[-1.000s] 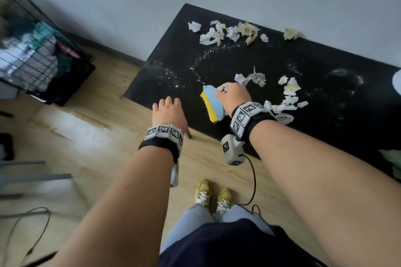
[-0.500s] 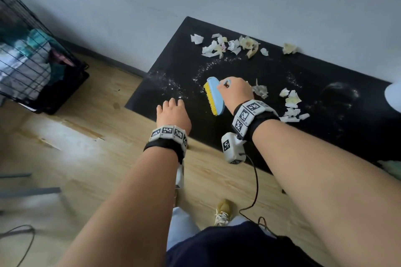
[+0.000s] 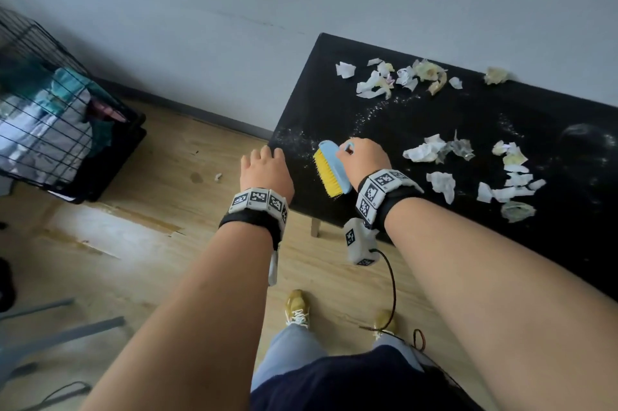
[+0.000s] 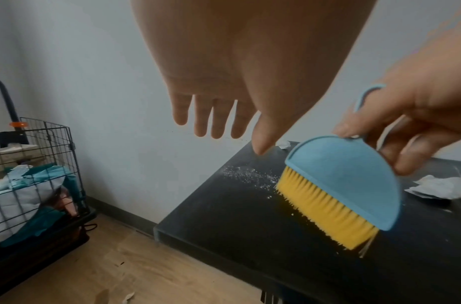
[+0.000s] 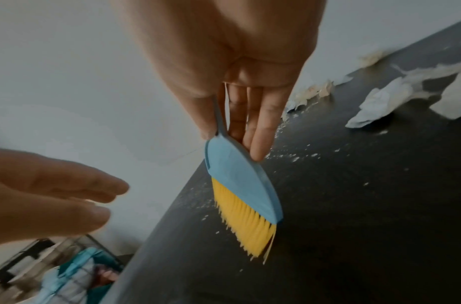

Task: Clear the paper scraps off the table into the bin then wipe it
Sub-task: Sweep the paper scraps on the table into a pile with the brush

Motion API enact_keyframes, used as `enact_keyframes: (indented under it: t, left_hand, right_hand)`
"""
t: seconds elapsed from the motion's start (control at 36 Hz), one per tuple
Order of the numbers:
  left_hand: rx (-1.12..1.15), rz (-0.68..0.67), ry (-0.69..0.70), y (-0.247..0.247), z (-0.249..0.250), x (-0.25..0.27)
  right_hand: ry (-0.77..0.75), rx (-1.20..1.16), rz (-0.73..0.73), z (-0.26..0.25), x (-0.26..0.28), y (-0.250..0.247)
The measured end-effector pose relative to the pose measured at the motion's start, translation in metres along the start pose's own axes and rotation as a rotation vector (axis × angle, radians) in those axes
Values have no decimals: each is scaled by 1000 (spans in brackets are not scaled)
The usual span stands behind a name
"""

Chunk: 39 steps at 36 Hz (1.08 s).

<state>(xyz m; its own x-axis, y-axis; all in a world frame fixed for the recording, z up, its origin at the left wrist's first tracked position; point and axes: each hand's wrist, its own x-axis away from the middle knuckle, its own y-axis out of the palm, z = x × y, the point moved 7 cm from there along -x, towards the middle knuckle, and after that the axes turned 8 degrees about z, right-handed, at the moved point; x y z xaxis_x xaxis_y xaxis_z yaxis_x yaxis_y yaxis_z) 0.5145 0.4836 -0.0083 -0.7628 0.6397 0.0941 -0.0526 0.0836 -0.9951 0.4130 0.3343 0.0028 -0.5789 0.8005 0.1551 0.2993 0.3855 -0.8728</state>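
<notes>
My right hand (image 3: 363, 159) pinches a small blue brush with yellow bristles (image 3: 331, 173) by its handle, held over the left end of the black table (image 3: 334, 116); thumb and fingers grip it in the right wrist view (image 5: 240, 185). My left hand (image 3: 264, 170) hovers with fingers straight and holds nothing, just off the table's left corner (image 4: 213, 123). Several torn paper scraps lie on the table: a cluster at the back (image 3: 394, 78), crumpled pieces in the middle (image 3: 431, 151) and more at the right (image 3: 508, 176). White crumbs (image 3: 371, 113) streak the surface.
A black wire basket (image 3: 50, 116) filled with blue and white cloth stands on the wooden floor at the left. One small scrap (image 3: 218, 176) lies on the floor. A grey wall runs behind the table. My yellow shoes (image 3: 296, 307) are below.
The right hand has carried the brush leftwards, away from the middle scraps toward the table's left end. The left hand stays beside the corner. The head view has shifted.
</notes>
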Motion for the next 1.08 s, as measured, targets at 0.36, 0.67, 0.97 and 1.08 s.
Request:
enact_keyframes:
  t: [0.36, 0.67, 0.97, 1.08]
  left_hand:
    - [49, 28, 157, -6, 2, -40]
    - [1, 26, 130, -10, -11, -71]
    - [-13, -24, 125, -8, 27, -110]
    - [8, -15, 130, -13, 52, -129]
  right_hand:
    - [161, 76, 243, 16, -23, -41]
    - [74, -71, 39, -39, -52, 10]
    - [218, 0, 199, 28, -106, -36]
    - [183, 21, 289, 36, -124, -64]
